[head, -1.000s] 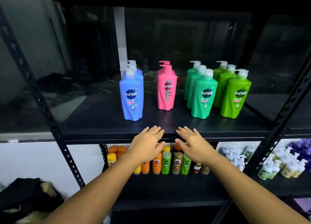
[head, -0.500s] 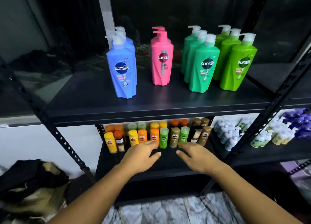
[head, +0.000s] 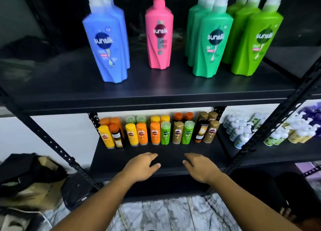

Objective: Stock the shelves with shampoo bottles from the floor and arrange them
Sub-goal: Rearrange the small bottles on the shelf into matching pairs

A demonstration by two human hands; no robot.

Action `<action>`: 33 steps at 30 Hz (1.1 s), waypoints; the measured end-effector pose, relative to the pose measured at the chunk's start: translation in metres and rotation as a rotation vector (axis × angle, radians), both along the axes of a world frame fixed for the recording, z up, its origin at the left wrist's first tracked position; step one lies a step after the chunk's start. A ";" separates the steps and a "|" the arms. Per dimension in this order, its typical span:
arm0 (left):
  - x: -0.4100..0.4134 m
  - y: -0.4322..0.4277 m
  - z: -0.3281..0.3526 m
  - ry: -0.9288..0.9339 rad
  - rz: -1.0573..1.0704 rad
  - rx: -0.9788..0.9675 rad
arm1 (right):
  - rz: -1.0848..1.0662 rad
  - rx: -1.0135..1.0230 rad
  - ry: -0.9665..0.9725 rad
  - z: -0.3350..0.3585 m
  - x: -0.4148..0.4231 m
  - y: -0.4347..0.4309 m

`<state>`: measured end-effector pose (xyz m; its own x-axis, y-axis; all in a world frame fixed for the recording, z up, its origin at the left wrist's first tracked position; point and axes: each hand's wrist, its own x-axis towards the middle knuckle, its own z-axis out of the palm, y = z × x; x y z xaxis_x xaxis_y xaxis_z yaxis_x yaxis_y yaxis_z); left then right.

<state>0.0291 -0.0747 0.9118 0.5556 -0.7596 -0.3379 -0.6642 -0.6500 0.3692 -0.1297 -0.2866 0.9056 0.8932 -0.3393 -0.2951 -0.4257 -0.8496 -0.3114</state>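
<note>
Nearest, above the grey-veined marble floor (head: pixel 165 213), two bare forearms reach forward. The left hand (head: pixel 140 168) and right hand (head: pixel 199 168) are palm-down at the front of the lower black metal shelf (head: pixel 171 161), directly below the pink plastic pump bottle (head: pixel 159 39). Their fingers are loosely spread and grip nothing. Behind the hands, also below the pink bottle, small yellow, orange, green and gold capped bottles (head: pixel 155 135) stand upright in two ranks. On the upper black metal shelf (head: pixel 156 91) the pink bottle stands upright, long axis vertical, label facing forward, spout pointing left. Left of it blue plastic pump bottles (head: pixel 107 46) stand one behind another. Right of it is a file of teal-green pump bottles (head: pixel 212 46), then lime-green pump bottles (head: pixel 257 45), all upright with labels forward. A second ago both hands were at the upper shelf's front edge; they have since dropped to the lower shelf, while the pump bottles keep their order.
</note>
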 end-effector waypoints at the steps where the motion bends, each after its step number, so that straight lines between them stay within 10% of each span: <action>1: 0.001 -0.008 -0.015 0.006 0.014 -0.006 | 0.009 -0.011 -0.010 -0.014 0.000 -0.007; 11: -0.007 -0.076 -0.179 0.052 0.218 -0.100 | 0.062 0.174 -0.074 -0.178 0.009 -0.098; 33: 0.024 0.024 -0.214 0.102 0.245 -0.004 | 0.087 0.262 -0.078 -0.238 0.033 -0.012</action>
<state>0.0528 -0.0508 0.6978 0.6865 -0.6078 -0.3991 -0.4459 -0.7855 0.4292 -0.0962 -0.2991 0.6676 0.9389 -0.1818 -0.2923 -0.3212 -0.7679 -0.5542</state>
